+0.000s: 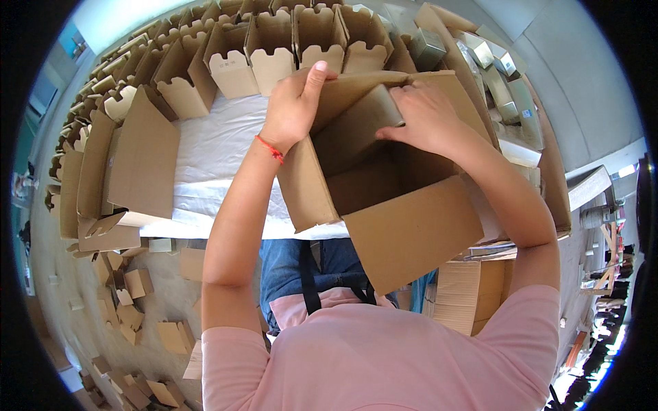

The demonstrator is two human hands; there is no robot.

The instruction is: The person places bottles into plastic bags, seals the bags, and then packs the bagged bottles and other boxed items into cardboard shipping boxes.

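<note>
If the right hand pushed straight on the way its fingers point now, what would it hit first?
The right hand presses a folded inner flap of the open cardboard box, its fingers pointing toward the left hand. Going on, it would most likely drive that flap into the box's left wall, though depth is unclear.

An open cardboard box (384, 205) stands at the near edge of a white-covered table (219, 157), its near flap hanging toward the person. The left hand (295, 103) grips the far left wall; the right hand (425, 116) presses a far flap inward. Folded cardboard trays (274, 55) line the far edge, and scraps (137, 301) litter the floor at left.
</note>
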